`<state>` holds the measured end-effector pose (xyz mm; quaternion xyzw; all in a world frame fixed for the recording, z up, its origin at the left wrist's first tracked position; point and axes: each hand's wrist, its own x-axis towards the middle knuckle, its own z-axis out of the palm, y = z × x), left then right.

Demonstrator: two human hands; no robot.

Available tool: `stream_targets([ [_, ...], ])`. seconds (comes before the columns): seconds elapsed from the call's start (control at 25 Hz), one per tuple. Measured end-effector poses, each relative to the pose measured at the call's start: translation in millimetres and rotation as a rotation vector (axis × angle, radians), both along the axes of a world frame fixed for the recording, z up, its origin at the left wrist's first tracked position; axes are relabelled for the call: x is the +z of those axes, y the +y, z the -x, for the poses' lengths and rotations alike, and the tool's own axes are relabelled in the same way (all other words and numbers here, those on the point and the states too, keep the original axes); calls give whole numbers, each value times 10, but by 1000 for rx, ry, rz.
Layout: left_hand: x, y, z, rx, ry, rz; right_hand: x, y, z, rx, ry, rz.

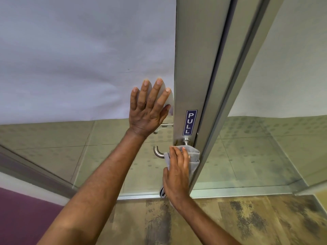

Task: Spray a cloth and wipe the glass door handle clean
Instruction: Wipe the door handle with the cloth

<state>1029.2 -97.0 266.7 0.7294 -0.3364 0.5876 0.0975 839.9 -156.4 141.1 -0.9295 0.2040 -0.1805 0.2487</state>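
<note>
Frosted film covers the upper part of the glass door (70,59), pale grey and opaque, and stops at a straight edge below which the glass is clear and shows greenish floor tiles with dotted patches beyond. A brushed metal stile (192,68) runs up the door's edge, carrying a dark blue PULL sign (189,122) with white letters set vertically. To the right of the stile stands a second metal frame post (235,85) and another pane, frosted above and clear below. At the foot of the door a metal threshold strip (230,192) crosses the floor; nearer the camera the flooring is mottled brown and tan, with a purple patch at lower left. The left hand (149,106) is laid flat against the frosted glass just beside the stile, fingers straight and spread, gripping nothing. The right hand (177,174) lies lower, fingers extended and close together, pressing a grey cloth (192,154) against the door handle (158,152) just under the sign. The cloth is bunched over most of the handle, so only a curved steel end at its left and a round mounting stub (185,140) above it show. Folds of cloth hang below the palm.
</note>
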Motion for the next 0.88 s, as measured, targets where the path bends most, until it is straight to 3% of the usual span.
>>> stream_targets([
  [0.2, 13, 4, 26, -43, -1, 4, 118, 287, -186, 133, 37, 182],
  [0.48, 21, 16, 4, -74, -30, 10, -111, 23, -41, 356, -108, 334],
  [0.68, 2, 31, 14, -93, -15, 15, -100, -251, 86, 66, -146, 15],
  [0.88, 14, 47, 0, -82, -12, 5, 13, -129, 17, -22, -257, -282],
])
